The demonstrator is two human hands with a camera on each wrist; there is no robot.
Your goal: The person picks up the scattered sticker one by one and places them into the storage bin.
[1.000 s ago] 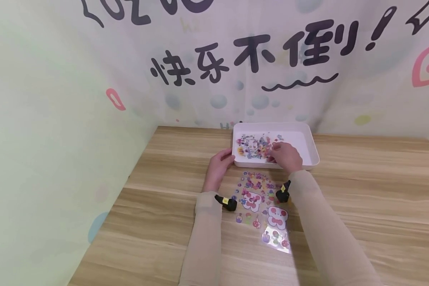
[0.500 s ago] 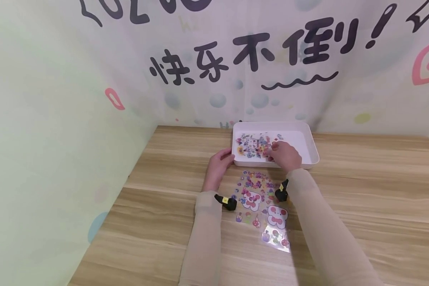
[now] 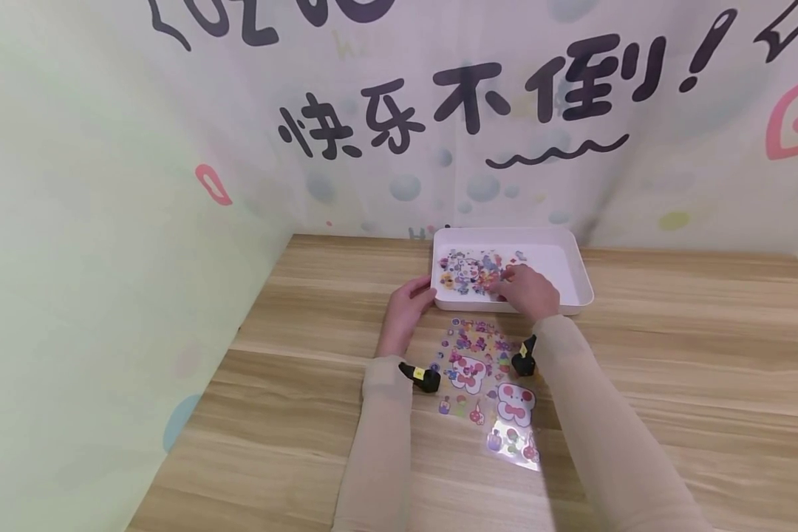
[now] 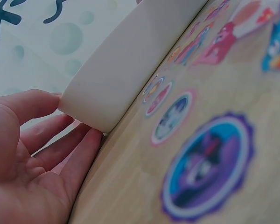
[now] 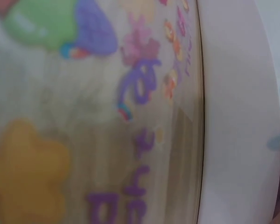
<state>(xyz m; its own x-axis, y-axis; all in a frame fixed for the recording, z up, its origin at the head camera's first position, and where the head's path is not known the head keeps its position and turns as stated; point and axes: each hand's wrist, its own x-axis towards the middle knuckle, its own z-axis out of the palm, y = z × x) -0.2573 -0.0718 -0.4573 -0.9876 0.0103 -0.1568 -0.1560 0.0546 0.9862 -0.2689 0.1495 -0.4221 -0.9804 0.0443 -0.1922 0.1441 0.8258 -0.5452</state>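
Observation:
In the head view, a white tray (image 3: 575,273) stands at the back of the wooden table. Printed clear sticker sheets (image 3: 465,270) lie in its left half. My left hand (image 3: 404,314) is at the tray's front left corner; the left wrist view shows its fingertips (image 4: 97,135) against the wall, by the table. Reaching over the front rim, my right hand (image 3: 530,290) has its bent fingers at the right edge of the sheets. I cannot tell whether they pinch one. The right wrist view catches only a sliver of that hand, behind the tray wall (image 5: 238,112).
Two more sticker sheets (image 3: 465,347) lie overlapping on the table in front of the tray, each with a large pink-and-white figure (image 3: 515,404). A printed curtain (image 3: 399,177) hangs right behind the tray. A pale wall (image 3: 106,295) borders the table's left side.
The right hand's fingers have shifted slightly at the sheets' edge in the tray, and a bit more orange print shows beside them. The left hand stays at the tray's corner.

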